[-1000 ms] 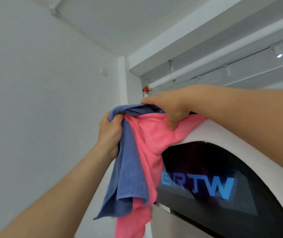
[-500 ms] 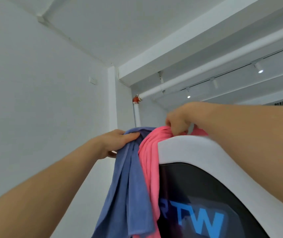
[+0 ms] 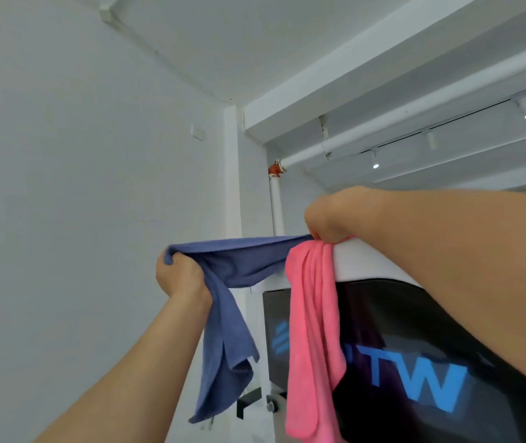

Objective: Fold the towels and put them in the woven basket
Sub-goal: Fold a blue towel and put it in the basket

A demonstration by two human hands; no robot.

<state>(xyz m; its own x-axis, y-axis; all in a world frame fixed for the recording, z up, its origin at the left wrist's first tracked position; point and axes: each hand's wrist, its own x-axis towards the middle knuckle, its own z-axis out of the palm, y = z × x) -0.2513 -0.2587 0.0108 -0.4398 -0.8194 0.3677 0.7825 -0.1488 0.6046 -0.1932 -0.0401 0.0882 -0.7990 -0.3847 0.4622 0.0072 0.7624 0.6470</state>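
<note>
- Dark screen (image 3: 392,318) shows blue letters "TW".
- Left hand (image 3: 181,276) grips blue towel (image 3: 234,262), which stretches across to the right hand (image 3: 328,219).
- Right hand's curled fingers clamp pink towel (image 3: 313,330), draped over the screen's top edge.

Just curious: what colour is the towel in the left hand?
Blue. The towel shows best in head view.

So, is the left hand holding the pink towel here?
No, the left hand grips the blue towel, while the pink towel hangs over the white cabinet edge beneath the right hand.
</note>
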